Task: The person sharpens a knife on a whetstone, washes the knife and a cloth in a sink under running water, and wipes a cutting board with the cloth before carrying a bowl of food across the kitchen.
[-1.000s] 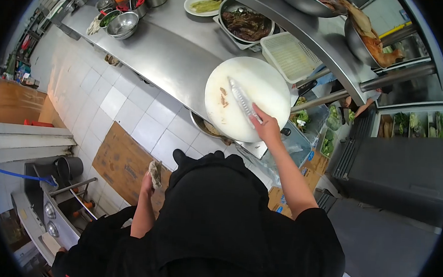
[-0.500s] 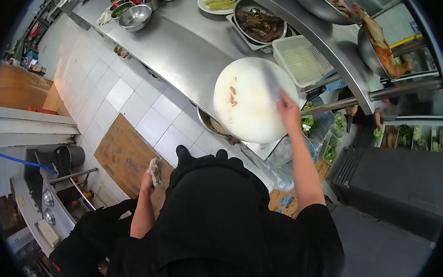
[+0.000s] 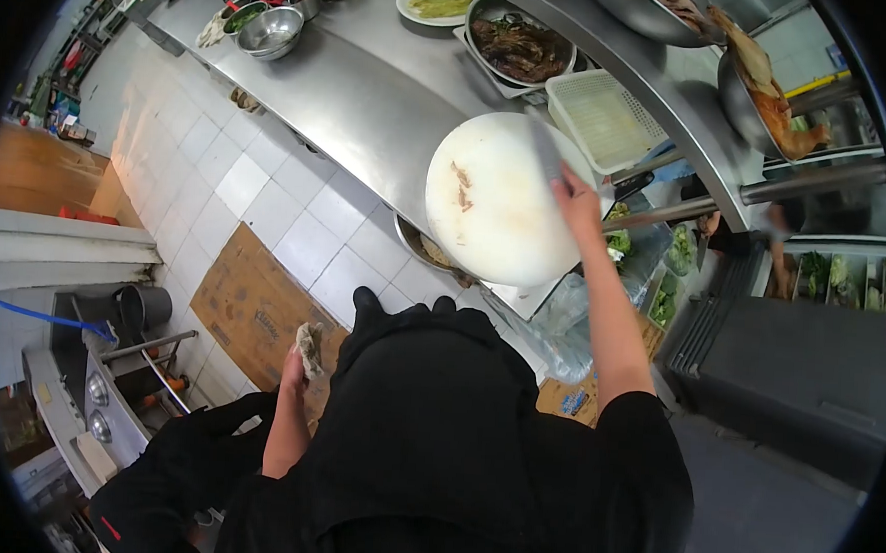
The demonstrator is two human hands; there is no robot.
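Observation:
A round white cutting board [image 3: 496,214] lies at the counter's edge, with a few brown meat scraps [image 3: 462,187] on its left half. Over the board's right side is my right hand [image 3: 575,198], its fingers closed on a knife [image 3: 547,154] whose grey blade is blurred and points away from me. The knife's handle is hidden by the hand. Low on my left side, away from the counter, my left hand [image 3: 295,367] grips a crumpled, greyish cloth [image 3: 310,350].
Beyond the board stand a white plastic basket [image 3: 611,120], a bowl of dark cooked meat [image 3: 518,40] and a plate of greens [image 3: 435,3]. A steel shelf [image 3: 663,88] overhangs on the right. Cardboard [image 3: 256,312] covers floor tiles. One co-worker [image 3: 177,473] is behind left; another's arm [image 3: 782,264] reaches at right.
My right hand and the knife have shifted very slightly over the board. At right, the co-worker's arm has moved down over the vegetable bins. The co-worker behind left has shifted a little.

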